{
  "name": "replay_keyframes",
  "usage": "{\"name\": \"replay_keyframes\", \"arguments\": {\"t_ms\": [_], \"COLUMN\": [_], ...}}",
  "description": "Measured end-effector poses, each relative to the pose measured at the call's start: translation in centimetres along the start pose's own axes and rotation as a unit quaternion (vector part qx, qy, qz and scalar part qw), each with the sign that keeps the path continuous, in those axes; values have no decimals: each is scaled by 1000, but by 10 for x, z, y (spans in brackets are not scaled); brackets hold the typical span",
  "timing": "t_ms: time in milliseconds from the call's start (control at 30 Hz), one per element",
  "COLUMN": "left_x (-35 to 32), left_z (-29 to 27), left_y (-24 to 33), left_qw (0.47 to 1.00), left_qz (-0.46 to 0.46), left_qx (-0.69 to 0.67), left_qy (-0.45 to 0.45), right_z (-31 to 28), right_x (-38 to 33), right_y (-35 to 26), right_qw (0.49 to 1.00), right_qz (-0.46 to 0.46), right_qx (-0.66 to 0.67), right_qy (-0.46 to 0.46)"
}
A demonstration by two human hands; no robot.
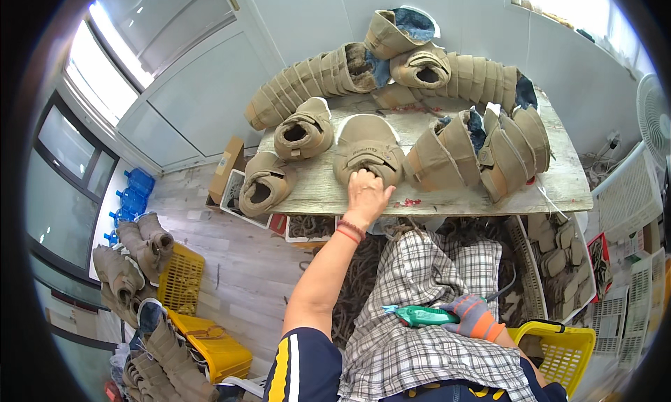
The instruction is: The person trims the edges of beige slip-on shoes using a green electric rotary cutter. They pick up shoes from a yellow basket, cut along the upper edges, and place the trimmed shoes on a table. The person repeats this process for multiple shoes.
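At the table's front edge, a tan fabric shoe upper point(368, 145) with a white rim stands with its toe pointing away from me. My left hand point(369, 194) is bare and pinches the upper at its near end, fingertips curled into the opening. Low over my lap, my right hand point(477, 317) wears a grey and orange glove. It is wrapped round a green hand-held electric cutter point(425, 316), whose small tip points left, well away from the upper. Two more uppers point(303, 131) sit left of my left hand, and nested uppers point(447, 152) lie to its right.
Long rows of nested uppers point(314, 80) line the back of the worn wooden table point(559, 161). Fabric scraps fill containers beneath it. A yellow basket point(583, 346) stands by my right side; yellow crates point(180, 280) and piled uppers are at left. A fan point(653, 108) stands far right.
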State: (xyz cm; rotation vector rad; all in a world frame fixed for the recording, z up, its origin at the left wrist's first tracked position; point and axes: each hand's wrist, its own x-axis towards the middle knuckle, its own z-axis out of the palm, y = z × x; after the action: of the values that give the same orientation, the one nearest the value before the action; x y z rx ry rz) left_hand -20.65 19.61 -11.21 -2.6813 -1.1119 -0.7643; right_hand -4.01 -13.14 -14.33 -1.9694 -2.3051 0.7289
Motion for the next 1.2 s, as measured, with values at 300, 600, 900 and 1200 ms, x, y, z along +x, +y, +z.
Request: {"name": "replay_keyframes", "arguments": {"t_ms": [300, 600, 900, 1200], "left_x": [-37, -47, -66, -42], "left_z": [21, -11, -53, -49], "left_y": [3, 4, 6, -23], "left_qw": [1000, 992, 989, 990], "left_qz": [22, 101, 108, -4], "left_qx": [6, 43, 88, -142], "left_qy": [22, 64, 56, 13], "right_z": [10, 7, 9, 6], "right_x": [1, 1, -6, -8], "right_y": [7, 4, 3, -1], "right_qw": [1000, 999, 998, 999], "right_qz": [-7, -12, -6, 0], "right_qx": [27, 23, 40, 31], "right_qy": [5, 23, 48, 43]}}
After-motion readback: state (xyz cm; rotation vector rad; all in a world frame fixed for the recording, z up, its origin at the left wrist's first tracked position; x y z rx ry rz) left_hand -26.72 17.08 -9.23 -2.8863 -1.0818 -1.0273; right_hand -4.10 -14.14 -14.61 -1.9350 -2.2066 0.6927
